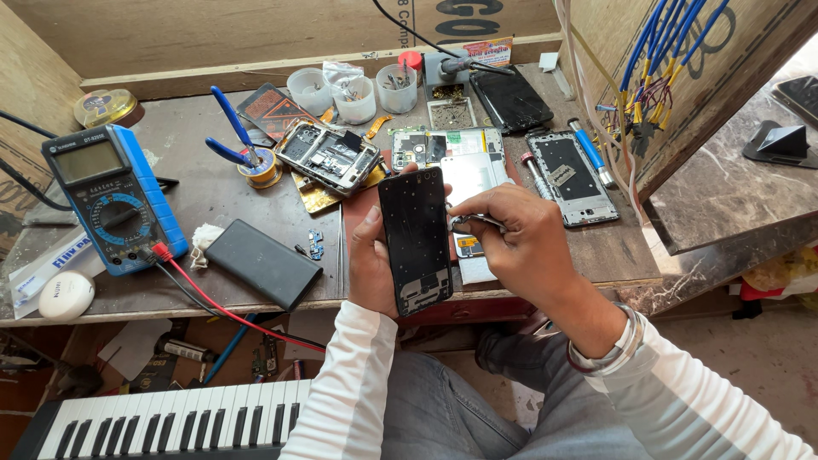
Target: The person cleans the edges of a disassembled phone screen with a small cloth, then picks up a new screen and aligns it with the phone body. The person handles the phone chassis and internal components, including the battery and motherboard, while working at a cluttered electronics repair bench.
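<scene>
A blue multimeter [115, 198] lies at the left of the desk [196, 183], its red lead [223, 311] trailing off the front edge. Beside it rests a dark flat power bank [264, 263]. Blue-handled pliers [232, 135] lie near three small white cups [355, 94], which seem to hold small parts. A keyboard [170, 426] sits below, blue wires [660, 60] hang at right.
</scene>
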